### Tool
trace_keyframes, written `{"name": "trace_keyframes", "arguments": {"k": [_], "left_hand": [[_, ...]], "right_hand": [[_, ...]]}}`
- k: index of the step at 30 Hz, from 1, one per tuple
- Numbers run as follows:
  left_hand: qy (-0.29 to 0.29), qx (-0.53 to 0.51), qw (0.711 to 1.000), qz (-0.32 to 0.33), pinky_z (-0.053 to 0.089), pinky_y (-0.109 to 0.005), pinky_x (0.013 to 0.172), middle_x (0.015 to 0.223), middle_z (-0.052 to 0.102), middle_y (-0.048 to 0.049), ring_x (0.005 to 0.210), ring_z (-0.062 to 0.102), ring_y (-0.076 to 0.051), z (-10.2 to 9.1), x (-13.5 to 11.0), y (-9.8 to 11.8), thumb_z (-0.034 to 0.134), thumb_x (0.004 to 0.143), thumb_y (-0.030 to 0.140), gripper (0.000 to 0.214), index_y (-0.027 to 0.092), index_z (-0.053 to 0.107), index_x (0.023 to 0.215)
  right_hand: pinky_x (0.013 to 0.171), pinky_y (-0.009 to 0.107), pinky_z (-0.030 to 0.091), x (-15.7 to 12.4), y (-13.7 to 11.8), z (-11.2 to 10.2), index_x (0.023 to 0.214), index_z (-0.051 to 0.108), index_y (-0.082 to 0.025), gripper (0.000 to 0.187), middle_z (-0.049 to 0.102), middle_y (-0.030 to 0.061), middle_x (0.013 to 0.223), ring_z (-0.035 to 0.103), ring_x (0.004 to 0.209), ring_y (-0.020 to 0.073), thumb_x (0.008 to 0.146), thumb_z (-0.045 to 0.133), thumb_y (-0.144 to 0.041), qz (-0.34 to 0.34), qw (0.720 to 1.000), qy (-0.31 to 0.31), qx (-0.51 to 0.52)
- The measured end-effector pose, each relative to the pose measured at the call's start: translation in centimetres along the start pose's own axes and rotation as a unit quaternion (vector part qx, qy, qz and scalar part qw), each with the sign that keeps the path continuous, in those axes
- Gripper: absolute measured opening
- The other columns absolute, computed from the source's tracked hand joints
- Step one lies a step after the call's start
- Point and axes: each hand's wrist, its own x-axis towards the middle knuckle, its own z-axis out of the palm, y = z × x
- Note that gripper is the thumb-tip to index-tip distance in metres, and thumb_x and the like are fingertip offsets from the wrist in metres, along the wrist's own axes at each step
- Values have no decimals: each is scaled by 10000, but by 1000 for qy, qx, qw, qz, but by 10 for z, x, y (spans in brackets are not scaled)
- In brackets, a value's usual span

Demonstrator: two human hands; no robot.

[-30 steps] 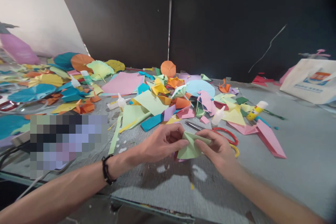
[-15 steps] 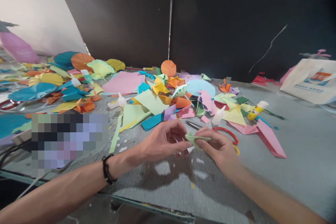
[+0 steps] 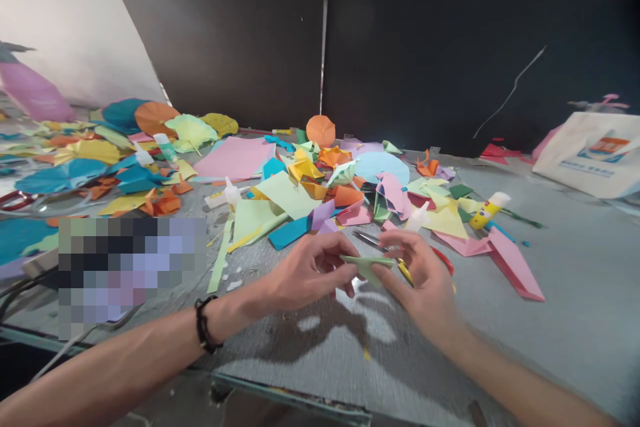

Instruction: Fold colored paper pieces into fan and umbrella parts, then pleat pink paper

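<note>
Both hands hold a small folded light-green paper (image 3: 367, 263) just above the grey table (image 3: 550, 280), near its front edge. My left hand (image 3: 310, 270) pinches the paper's left end with fingers curled. My right hand (image 3: 423, 277) pinches its right end between thumb and fingers. The paper lies nearly flat, seen edge-on. Red-handled scissors (image 3: 440, 257) lie on the table right behind my right hand, partly hidden by it.
Heaps of coloured paper scraps and folded pieces (image 3: 300, 193) cover the table's middle and left. A yellow glue stick (image 3: 487, 209) and small white glue bottles (image 3: 231, 192) lie among them. A white bag (image 3: 593, 153) stands at the far right. A dark wall stands behind.
The green paper has been turned from an upright open fold to a flat, edge-on position and lifted slightly. My right hand has risen a little, covering more of the scissors.
</note>
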Motion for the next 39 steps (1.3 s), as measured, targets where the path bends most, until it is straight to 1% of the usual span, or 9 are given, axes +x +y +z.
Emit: {"name": "trace_keyframes", "arguments": {"k": [3,6,10,15,19,24,30,34,39], "left_hand": [[9,11,1000,-3,589,-227,606,783,724,-41,688,762,-177,1,1,-1,706,955,321,195,131,668,980],[-17,-21,999,-33,563,-198,549,780,736,-52,676,764,-176,2,1,-1,685,971,354,224,134,651,989],[-55,-60,994,-69,569,-196,528,880,778,-108,677,768,-177,2,0,0,620,1012,437,314,127,663,979],[-46,-88,992,-76,550,-186,515,853,777,-112,662,766,-181,0,1,3,657,984,469,346,123,673,971],[-64,-130,986,-84,550,-197,510,889,781,-120,670,769,-192,0,1,0,655,988,459,329,130,668,1000],[-71,-171,979,-88,574,-216,533,923,786,-112,688,782,-203,-1,2,-3,659,993,398,269,151,692,1097],[-76,-206,972,-79,598,-228,538,932,792,-110,698,790,-207,-3,3,-6,675,985,402,279,147,709,1093],[-74,-197,974,-78,594,-221,524,906,785,-112,677,780,-198,-2,4,-6,692,976,410,294,124,716,1040],[-66,-179,978,-85,576,-203,505,902,780,-110,662,767,-183,-1,4,-4,719,956,414,301,123,725,1032]], "right_hand": [[763,258,526,-1,-3,1,1021,693,-273,96,676,-1,945,640,870,158,955,757,-304,12,999,-38,8],[690,237,505,0,-8,3,926,694,-250,55,653,-10,858,606,777,142,961,731,-270,-11,999,-43,5],[672,234,499,1,-11,4,924,701,-239,40,661,-2,867,604,764,141,963,704,-246,-20,999,-47,-4],[551,219,428,-1,-11,3,1007,702,-237,85,601,-28,748,527,619,118,1018,635,-287,17,998,-55,-23],[605,223,482,0,-11,2,990,709,-245,91,658,-3,842,600,705,135,1020,625,-258,-3,998,-53,-18],[848,286,556,2,-10,0,1044,750,-275,213,703,40,1064,674,1007,187,985,608,-128,-66,995,-65,-26],[895,319,564,4,-9,-4,1121,787,-335,390,710,37,1122,690,1055,189,965,583,-41,-129,988,-60,-61],[901,325,559,4,-5,-4,1104,785,-324,360,718,34,1112,693,1046,190,963,609,-44,-128,987,-63,-71],[853,328,562,2,-7,-2,1104,738,-290,226,711,45,1092,676,1017,209,963,670,-127,-76,995,-59,-40]]}}
